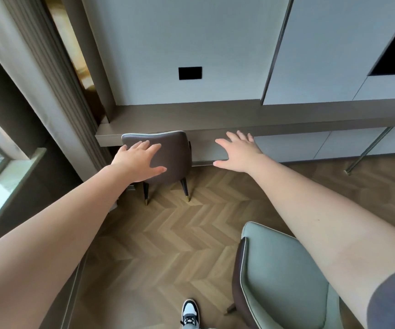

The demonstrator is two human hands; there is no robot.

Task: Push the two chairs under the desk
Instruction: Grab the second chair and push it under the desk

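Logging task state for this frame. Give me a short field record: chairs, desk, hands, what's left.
chair_1: brown-backed chair, seat already under the desk, back close to the desk edge
chair_2: green chair, out on the floor, clear of the desk, near right
desk: long wall-mounted top, nothing on the part in view
left_hand: left hand open, spread over chair_1's back; contact unclear
right_hand: right hand open, in the air, holding nothing
floor: herringbone wood floor
remaining: chair_2 not yet pushed in
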